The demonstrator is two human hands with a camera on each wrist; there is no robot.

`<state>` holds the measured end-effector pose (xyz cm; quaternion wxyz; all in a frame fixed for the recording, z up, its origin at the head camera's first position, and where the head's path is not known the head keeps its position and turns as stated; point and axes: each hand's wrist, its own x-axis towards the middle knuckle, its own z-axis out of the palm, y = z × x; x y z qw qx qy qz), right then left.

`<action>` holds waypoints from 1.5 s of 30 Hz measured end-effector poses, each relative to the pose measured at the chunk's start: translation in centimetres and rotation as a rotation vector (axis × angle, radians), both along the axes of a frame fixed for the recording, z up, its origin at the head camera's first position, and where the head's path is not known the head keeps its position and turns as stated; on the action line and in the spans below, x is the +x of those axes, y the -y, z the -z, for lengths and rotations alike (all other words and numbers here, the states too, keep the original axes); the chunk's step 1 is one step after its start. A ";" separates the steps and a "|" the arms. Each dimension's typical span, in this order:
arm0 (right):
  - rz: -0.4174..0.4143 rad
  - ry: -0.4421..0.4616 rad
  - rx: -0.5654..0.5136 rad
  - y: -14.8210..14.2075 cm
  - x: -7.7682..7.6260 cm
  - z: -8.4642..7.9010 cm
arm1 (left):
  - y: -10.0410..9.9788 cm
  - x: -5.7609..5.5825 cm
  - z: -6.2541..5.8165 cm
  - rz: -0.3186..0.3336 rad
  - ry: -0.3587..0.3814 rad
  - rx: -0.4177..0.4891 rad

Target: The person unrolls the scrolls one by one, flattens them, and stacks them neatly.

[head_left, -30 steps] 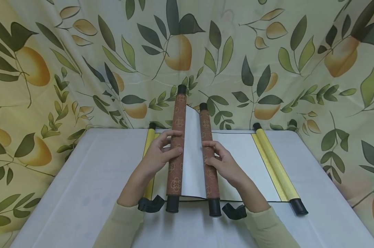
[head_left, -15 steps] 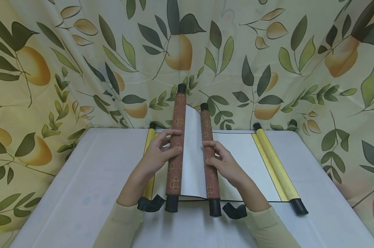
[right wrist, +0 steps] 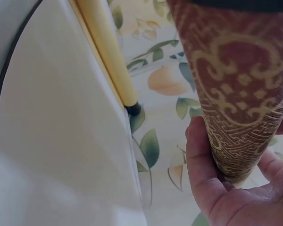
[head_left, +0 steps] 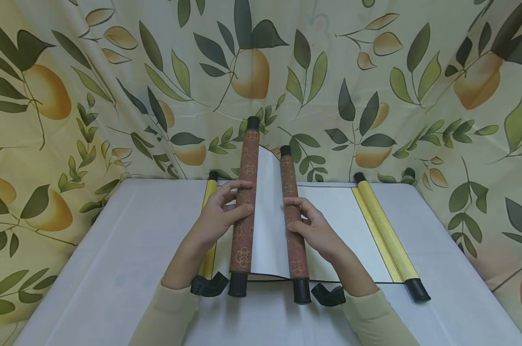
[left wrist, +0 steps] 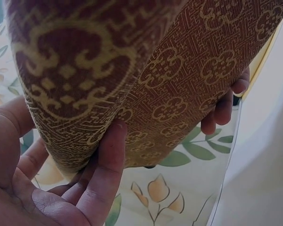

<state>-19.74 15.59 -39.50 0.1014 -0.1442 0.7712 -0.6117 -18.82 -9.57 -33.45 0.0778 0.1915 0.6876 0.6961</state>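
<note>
- A white desk (head_left: 127, 230) stands before a cream cloth (head_left: 295, 19), which is printed with fruits and leaves.
- On the desk lies an unrolled scroll (head_left: 339, 230) with yellow rollers (head_left: 386, 230) at its two sides.
- The left grip (head_left: 219, 214) is curled around the left brown roll (head_left: 242, 240).
- The right grip (head_left: 316, 230) holds the right brown roll (head_left: 296, 250) likewise.
- Both rolls are above the scroll, a white sheet (head_left: 269, 221) between them.

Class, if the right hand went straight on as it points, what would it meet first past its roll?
Past the right red roll, likely the white paper that runs to the left red roll; depth is unclear.
</note>
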 end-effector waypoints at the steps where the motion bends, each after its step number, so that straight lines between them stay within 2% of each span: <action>1: 0.000 0.000 -0.002 0.0 0.0 0.0 | 0.0 0.0 0.0 -0.001 -0.001 -0.001; 15: -0.005 -0.012 -0.005 -0.1 -0.1 0.3 | 0.3 0.2 -0.3 -0.018 -0.023 -0.015; 23: 0.002 -0.001 -0.006 -0.2 -0.3 0.5 | 0.7 -1.0 1.5 -0.006 -0.043 0.022; 27: 0.013 0.009 0.006 -0.2 -0.3 0.6 | 0.7 -1.2 1.8 0.010 -0.038 0.051; 32: 0.030 -0.004 0.034 -0.3 -0.3 0.6 | 0.7 -1.1 1.7 0.019 -0.030 0.067; 39: 0.023 0.022 0.015 -0.2 -0.3 0.4 | 1.0 -1.1 1.5 0.010 -0.007 0.062; 42: 0.023 0.028 0.012 -0.2 -0.4 0.4 | 1.0 -0.5 0.6 0.013 0.005 0.059; 45: 0.020 0.018 0.013 -0.2 -0.4 0.5 | 1.1 -0.6 0.6 0.014 0.006 0.058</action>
